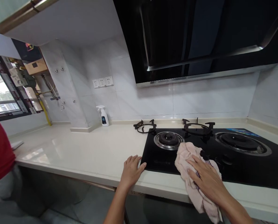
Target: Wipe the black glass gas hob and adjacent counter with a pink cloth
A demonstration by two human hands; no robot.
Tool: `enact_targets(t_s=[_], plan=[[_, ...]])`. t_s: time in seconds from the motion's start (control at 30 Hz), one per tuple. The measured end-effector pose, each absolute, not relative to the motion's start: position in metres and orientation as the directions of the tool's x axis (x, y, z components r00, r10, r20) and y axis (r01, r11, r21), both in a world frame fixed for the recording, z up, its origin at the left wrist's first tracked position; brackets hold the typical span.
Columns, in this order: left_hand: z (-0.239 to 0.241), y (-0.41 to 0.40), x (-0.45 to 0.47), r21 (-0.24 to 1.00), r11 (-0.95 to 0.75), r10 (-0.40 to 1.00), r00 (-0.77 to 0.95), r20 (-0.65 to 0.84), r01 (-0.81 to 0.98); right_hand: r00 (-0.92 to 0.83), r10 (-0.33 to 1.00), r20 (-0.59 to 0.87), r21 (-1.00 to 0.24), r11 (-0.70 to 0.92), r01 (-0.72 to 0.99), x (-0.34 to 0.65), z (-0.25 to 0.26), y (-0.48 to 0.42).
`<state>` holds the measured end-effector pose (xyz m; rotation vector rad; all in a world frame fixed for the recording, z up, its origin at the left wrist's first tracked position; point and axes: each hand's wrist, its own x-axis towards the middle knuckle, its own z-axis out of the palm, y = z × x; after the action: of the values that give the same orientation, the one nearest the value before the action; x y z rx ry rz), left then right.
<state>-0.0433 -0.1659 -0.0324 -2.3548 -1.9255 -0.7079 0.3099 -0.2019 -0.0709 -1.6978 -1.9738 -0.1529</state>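
My right hand (205, 177) presses a pale pink cloth (186, 155) onto the front of the black glass gas stove (163, 163), fingers spread over it. The cloth is bunched under the palm and hangs over the counter's front edge. A control knob (204, 154) pokes up beside the cloth, close to my fingertips. Resting on the white countertop (101, 149), my left hand (131, 171) has its fingers stretched out at the stove's left front corner, holding nothing. Behind the cloth is the left burner (169, 139), without its pan support.
Two black pan supports (144, 128) (198, 128) stand towards the back wall. A white spray bottle (103, 116) is on the counter farther left. The range hood (199, 37) overhangs the stove. At the far left, a person in a red top (0, 149) is partly visible.
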Motion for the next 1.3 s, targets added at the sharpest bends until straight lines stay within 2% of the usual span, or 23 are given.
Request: enact_targets(t_s=[0.13, 0.3, 0.47, 0.57, 0.67, 0.83, 1.07, 1.3], plan=[[-0.028, -0.171, -0.041, 0.274, -0.237, 0.931, 0.137, 0.340, 0.932, -0.101, 0.858, 0.504, -0.155, 0.204, 0.967, 0.315, -0.083, -0.202], [-0.027, -0.174, -0.039, 0.298, -0.249, 0.930, 0.141, 0.341, 0.922, -0.104, 0.864, 0.493, -0.061, 0.153, 0.986, 0.298, -0.078, -0.205], [-0.027, -0.175, -0.038, 0.321, -0.256, 0.930, 0.142, 0.338, 0.912, -0.081, 0.939, 0.333, 0.024, 0.077, 0.997, 0.258, -0.049, -0.202], [-0.029, -0.174, -0.038, 0.314, -0.265, 0.923, 0.146, 0.356, 0.912, -0.125, 0.959, 0.254, 0.043, 0.118, 0.992, 0.223, -0.034, -0.196], [-0.031, -0.174, -0.039, 0.301, -0.275, 0.915, 0.153, 0.373, 0.913, -0.241, 0.943, 0.228, 0.019, 0.243, 0.970, 0.187, -0.025, -0.185], [-0.036, -0.173, -0.040, 0.323, -0.289, 0.906, 0.148, 0.396, 0.901, -0.414, 0.895, 0.168, -0.116, 0.435, 0.893, 0.138, -0.016, -0.157], [-0.042, -0.162, -0.047, 0.484, -0.262, 0.909, 0.045, 0.415, 0.835, -0.452, 0.885, 0.111, -0.179, 0.465, 0.867, 0.100, -0.007, -0.120], [-0.044, -0.155, -0.053, 0.618, -0.262, 0.910, -0.023, 0.414, 0.741, -0.496, 0.848, 0.190, -0.181, 0.526, 0.831, 0.084, -0.016, -0.159]])
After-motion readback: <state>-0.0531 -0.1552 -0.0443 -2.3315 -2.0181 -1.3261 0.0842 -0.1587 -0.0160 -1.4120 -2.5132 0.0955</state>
